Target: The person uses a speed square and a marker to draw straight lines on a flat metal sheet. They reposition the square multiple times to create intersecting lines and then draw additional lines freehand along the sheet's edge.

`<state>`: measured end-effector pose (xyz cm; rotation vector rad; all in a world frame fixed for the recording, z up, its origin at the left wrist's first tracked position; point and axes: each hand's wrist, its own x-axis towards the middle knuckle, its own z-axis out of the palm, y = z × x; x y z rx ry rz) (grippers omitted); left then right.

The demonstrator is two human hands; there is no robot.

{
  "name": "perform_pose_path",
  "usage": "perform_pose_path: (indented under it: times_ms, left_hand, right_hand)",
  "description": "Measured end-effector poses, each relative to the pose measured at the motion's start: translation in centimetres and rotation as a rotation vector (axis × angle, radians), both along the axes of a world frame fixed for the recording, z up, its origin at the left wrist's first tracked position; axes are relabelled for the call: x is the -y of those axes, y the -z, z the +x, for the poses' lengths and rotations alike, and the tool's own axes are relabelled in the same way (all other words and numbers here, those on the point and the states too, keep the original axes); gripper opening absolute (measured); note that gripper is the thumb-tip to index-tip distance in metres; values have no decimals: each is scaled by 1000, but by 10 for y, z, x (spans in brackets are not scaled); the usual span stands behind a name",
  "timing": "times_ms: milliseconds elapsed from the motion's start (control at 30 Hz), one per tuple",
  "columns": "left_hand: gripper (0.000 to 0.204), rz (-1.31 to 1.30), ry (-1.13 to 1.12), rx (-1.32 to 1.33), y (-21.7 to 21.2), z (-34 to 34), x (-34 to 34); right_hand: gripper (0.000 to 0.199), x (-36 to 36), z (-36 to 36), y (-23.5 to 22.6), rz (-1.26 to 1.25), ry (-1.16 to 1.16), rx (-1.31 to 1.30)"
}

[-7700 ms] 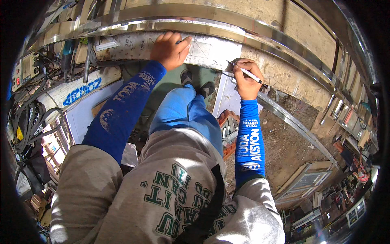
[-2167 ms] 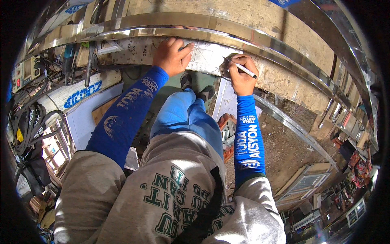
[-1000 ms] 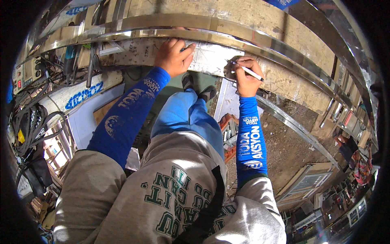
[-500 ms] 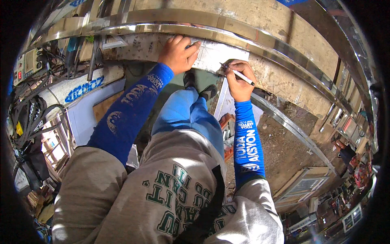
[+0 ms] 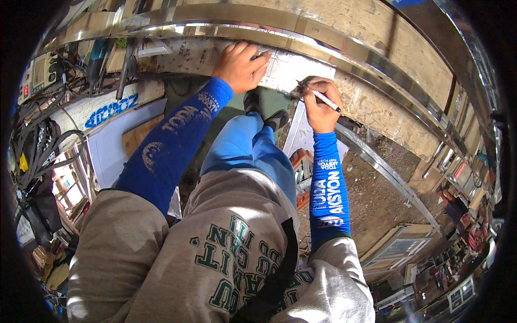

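Observation:
My left hand (image 5: 242, 68) rests at the left part of a white sheet (image 5: 293, 71) on the bench. Its fingers are curled and drawn together, the thumb points right, and whatever lies under them is hidden. At the sheet's right end, my right hand (image 5: 323, 105) is closed around a white marker pen (image 5: 327, 101), whose black end sticks out to the right. The pen's other end is hidden by the fingers. A small dark, jagged thing (image 5: 300, 87) shows just left of these fingers; what it is, I cannot tell.
Long shiny metal bars (image 5: 366, 56) run across the bench beyond both hands. A worn wooden board (image 5: 377, 110) continues to the right. Tangled black cables (image 5: 40, 145) and a beige control box (image 5: 40, 75) are at the left. Another metal bar (image 5: 382, 161) slants down over the dirt floor.
My view has shifted slightly, so the bars sit a little higher. Both hands appear slightly farther right, with the marker pen still in my right hand.

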<state>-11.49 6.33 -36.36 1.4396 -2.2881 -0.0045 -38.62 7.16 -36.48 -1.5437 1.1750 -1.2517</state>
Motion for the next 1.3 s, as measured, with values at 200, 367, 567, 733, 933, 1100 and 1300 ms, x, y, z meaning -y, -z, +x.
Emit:
perform_pose_path:
  times_ms: [200,367,567,733,933,1100,1300]
  left_hand:
    - [31,38,-27,30,6,2,-1]
    - [31,26,-16,27,5,2,0]
    - [31,37,-27,44,4,1,-1]
    - [31,37,-24,47,3,0,0]
    - [31,37,-31,43,5,1,0]
    - [31,15,-23,38,7,1,0]
    - [32,54,-30,58,4,1,-1]
  right_hand:
    - [9,0,1,-4,-27,7,-52]
    - [9,1,1,-3,-39,4,-60]
    - [10,0,2,-3,-16,-1,-50]
    - [10,0,4,-4,-28,42,-47]
    - [11,0,1,-2,10,14,-2]
    - [11,1,3,-1,-35,20,-39]
    - [11,1,3,-2,-9,9,-19]
